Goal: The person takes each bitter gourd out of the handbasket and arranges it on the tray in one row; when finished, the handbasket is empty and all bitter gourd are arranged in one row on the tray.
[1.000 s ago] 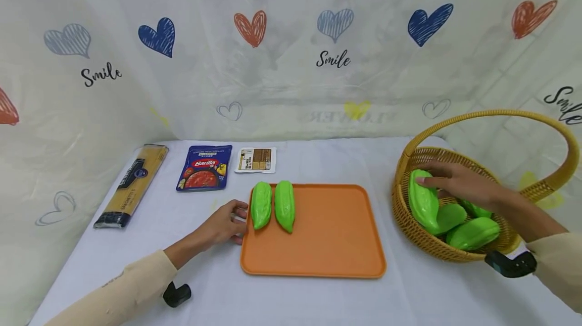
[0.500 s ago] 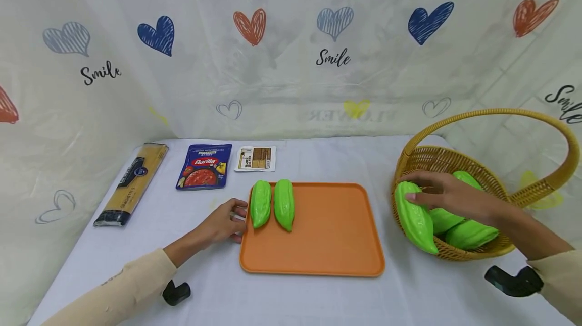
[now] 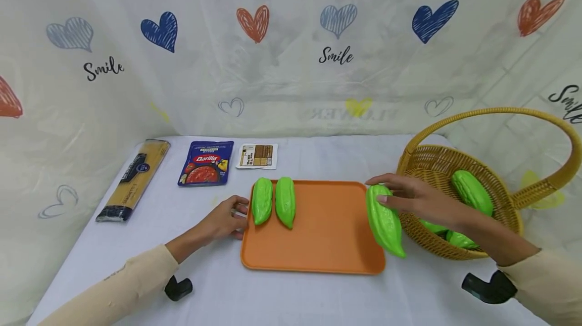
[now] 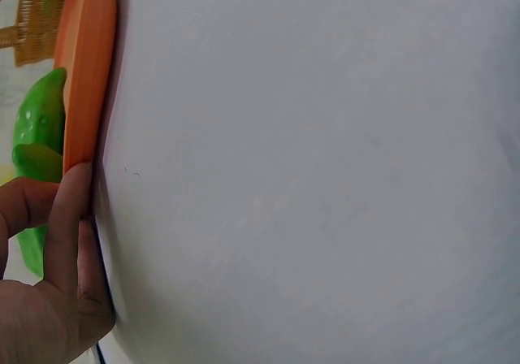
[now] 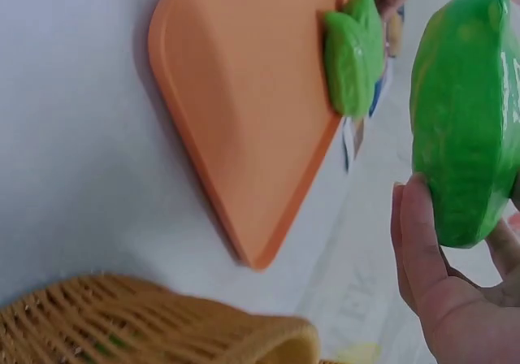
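Note:
My right hand grips a bright green bitter melon above the right edge of an orange tray. Its pointed end hangs downward in the head view; in the right wrist view fingers and thumb hold one end of it. At the tray's left edge, my left hand holds the rim, its fingers bent against the side in the left wrist view. Two more bitter melons, a left one and a right one, lie side by side on the tray's left part.
A wicker basket with a tall handle stands at the right, with several bitter melons inside. Along the back left lie a spaghetti pack, a blue Barilla sauce pouch and a small white-and-brown packet.
My right hand has lifted a bitter melon out of the basket and carried it left to the tray's right edge. The left hand has stayed at the tray's left rim.

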### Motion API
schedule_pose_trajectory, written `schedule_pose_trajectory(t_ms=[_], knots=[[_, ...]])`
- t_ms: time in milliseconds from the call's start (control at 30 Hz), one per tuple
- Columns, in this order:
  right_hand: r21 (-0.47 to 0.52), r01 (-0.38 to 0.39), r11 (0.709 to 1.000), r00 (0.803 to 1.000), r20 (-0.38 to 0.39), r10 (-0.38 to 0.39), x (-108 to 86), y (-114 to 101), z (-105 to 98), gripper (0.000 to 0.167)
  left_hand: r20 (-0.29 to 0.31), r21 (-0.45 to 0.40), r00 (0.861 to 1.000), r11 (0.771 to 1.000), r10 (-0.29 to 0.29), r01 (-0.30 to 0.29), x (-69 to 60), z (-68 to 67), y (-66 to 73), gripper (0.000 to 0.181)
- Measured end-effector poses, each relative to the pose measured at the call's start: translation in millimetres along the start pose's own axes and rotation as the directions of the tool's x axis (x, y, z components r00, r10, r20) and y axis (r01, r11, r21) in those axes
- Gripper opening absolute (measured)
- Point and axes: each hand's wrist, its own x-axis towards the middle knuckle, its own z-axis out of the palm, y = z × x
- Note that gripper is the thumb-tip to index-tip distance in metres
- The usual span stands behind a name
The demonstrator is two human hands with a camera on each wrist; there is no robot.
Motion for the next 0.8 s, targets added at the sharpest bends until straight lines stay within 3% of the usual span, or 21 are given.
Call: schedule_pose_trajectory(t_ms=[433, 800], knots=[[0.112, -0.082, 0.990, 0.996, 0.049, 0.077, 23.0, -9.3, 20.4, 0.045, 0.007, -0.007, 1.000, 1.000, 0.022, -0.022, -2.4, -0.7, -1.0, 0.061], [0.164, -0.083, 0.983, 0.996, 0.056, 0.075, 50.5, -8.5, 37.8, 0.058, 0.008, -0.004, 1.000, 1.000, 0.029, -0.029, -0.5, 1.0, 1.1, 0.061]])
